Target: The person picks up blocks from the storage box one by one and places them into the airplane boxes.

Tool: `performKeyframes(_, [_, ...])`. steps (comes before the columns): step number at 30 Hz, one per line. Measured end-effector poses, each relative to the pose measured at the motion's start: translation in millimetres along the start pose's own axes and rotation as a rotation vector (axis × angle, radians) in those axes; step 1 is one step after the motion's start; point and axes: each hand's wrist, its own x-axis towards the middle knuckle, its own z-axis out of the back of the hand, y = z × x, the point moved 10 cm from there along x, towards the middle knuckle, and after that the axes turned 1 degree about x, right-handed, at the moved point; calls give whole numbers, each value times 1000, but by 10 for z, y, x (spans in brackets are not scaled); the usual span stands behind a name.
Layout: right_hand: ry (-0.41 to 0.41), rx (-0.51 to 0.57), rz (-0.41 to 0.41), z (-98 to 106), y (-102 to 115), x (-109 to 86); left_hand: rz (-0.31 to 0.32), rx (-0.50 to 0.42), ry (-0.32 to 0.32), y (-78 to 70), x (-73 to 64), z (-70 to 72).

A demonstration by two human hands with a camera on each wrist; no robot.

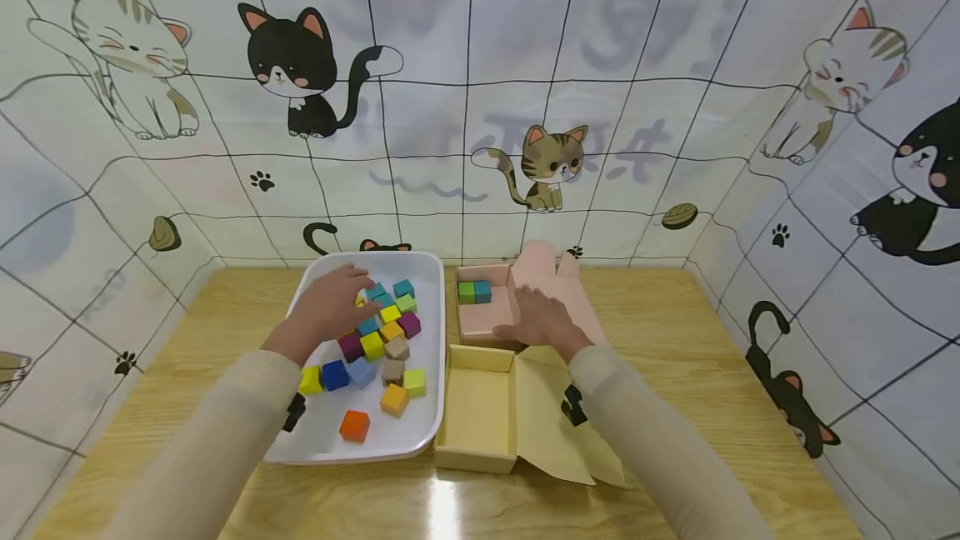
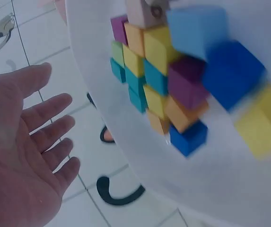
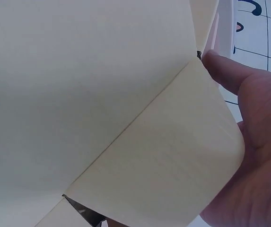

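1. The fingers [image 2: 55, 106] of the left hand [image 1: 330, 307] are held loosely extended, with small gaps shown between them at the left of the left wrist frame.
2. That hand is seen left of centre in the head frame, over the upper left part of the white tray [image 1: 408, 433]; whether a block is touched cannot be told.
3. The right hand [image 1: 543, 317] is held right of centre, over the open pink box's lid [image 1: 573, 290], its thumb spread toward the left; contact cannot be made out.
4. The coloured blocks [image 1: 372, 346] are mostly gathered in the tray, with an orange block [image 1: 355, 426] set apart near its lower edge.
5. A green block [image 1: 467, 293] and a teal block [image 1: 482, 292] are placed side by side in the upper left of the pink box [image 1: 483, 326].
6. Below it, the yellow box [image 1: 480, 407] is laid open on the wooden table [image 1: 337, 502], its lid folded rightward.
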Motion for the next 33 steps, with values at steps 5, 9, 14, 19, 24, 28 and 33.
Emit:
performKeyframes(5, [-15, -15, -4, 0, 49, -6, 74, -93, 119, -93, 233, -296])
performKeyframes(9, [-16, -24, 3, 11, 67, -11, 104, -68, 156, -129, 324, -422])
performKeyframes(14, [-6, -43, 16, 9, 37, -13, 119, -36, 164, -111, 392, -559])
performKeyframes(19, [3, -41, 11, -9, -33, -18, 91, 13, 147, -178, 456, -654])
performKeyframes(24, [13, -29, 3, -46, -99, -14, 48, 102, 112, -275, 480, -702])
performKeyframes(28, [16, -46, 8, -51, -115, -6, 37, 145, 100, -321, 479, -741])
performKeyframes(33, [26, -43, 14, -18, -113, -9, 55, 151, 115, -345, 471, -745])
